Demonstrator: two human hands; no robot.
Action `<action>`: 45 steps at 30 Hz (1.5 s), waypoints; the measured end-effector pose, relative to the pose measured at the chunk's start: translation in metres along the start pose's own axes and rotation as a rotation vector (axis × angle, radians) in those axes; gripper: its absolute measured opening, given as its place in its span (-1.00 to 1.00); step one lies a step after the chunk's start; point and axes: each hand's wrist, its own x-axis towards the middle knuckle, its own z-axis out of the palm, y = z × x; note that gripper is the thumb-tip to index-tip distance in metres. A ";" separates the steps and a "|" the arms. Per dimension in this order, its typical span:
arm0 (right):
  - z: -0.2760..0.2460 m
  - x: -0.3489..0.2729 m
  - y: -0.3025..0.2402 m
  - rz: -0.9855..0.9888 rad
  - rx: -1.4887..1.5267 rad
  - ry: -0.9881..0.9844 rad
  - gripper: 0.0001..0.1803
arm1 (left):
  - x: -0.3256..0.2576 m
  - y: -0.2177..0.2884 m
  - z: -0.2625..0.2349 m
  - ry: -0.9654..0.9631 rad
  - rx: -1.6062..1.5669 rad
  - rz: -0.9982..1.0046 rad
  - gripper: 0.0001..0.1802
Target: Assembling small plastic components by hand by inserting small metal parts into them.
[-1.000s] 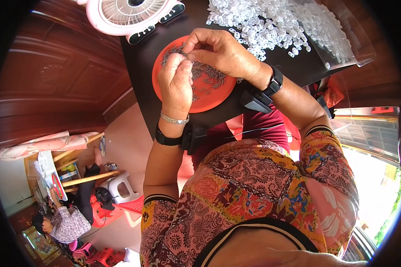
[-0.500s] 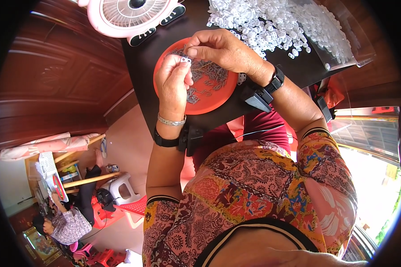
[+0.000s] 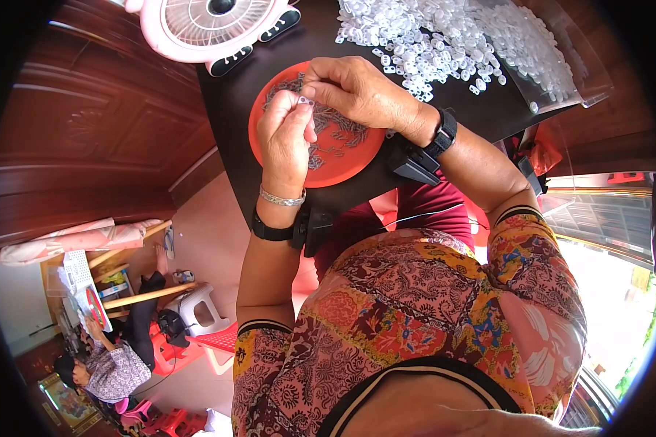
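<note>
While hands overhang, tabletop surrounds the tray's rim.

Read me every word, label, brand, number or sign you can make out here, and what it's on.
None can be read.
White piece in the left hand: too small to tell.
Loose white pieces: too small to tell.
Pink-and-white fan: no lettering visible.
Picture panel, lower left: too small and blurred.

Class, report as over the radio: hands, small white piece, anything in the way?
Left hand grips small white piece. Right hand pinched shut beside it; contents too small to tell. Both above red tray, grey pieces inside. Nothing seen blocking.
</note>
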 end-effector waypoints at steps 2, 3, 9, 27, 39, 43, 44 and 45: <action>0.001 0.000 0.000 0.009 -0.027 0.004 -0.80 | 0.000 0.000 0.002 0.011 0.004 0.010 -0.85; 0.001 -0.001 -0.001 0.011 -0.027 0.004 -0.80 | 0.000 0.000 0.004 0.021 0.009 0.021 -0.84; 0.001 -0.001 -0.001 -0.070 -0.103 0.051 -0.79 | -0.001 0.003 0.004 0.031 0.023 -0.001 -0.84; -0.068 0.004 0.055 0.479 -1.029 -0.002 -0.78 | 0.000 0.013 0.000 0.129 -0.114 -0.016 -0.87; -0.066 0.002 0.076 0.252 -0.880 -0.005 -0.87 | 0.000 0.013 0.000 0.085 -0.053 -0.021 -0.88; -0.067 0.005 0.068 0.335 -0.853 -0.121 -0.85 | 0.000 0.014 0.003 0.114 -0.126 -0.027 -0.87; -0.066 0.005 0.065 0.333 -0.851 -0.120 -0.85 | 0.000 0.013 0.003 0.116 -0.113 -0.025 -0.87; -0.065 0.006 0.062 0.346 -0.840 -0.101 -0.85 | 0.000 0.013 0.002 0.116 -0.111 -0.024 -0.87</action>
